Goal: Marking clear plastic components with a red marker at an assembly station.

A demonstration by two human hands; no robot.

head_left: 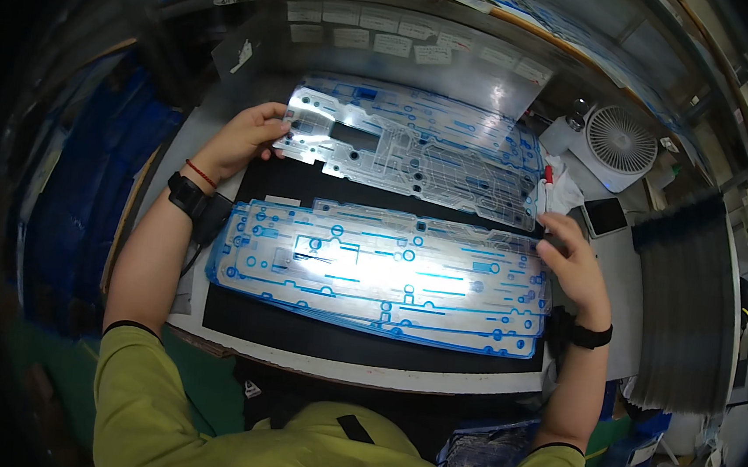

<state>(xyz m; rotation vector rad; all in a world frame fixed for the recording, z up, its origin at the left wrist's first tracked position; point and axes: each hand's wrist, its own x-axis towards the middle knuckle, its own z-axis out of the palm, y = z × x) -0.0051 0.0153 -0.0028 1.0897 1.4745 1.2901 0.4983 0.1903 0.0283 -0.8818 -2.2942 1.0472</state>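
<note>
Above the stack of sheets point(379, 278), one transparent sheet point(416, 149) is pinched by both the left hand point(242, 140) and the right hand point(575, 265); careful laying down is judged next.

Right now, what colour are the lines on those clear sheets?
Blue, printed on see-through film: both the sheet the hands hold and the stack. The head view shows it.

Both forearms were stretched forward and spread wide; the left hand point(243, 138) was curled in a grip, the right hand point(575, 265) likewise.
</note>
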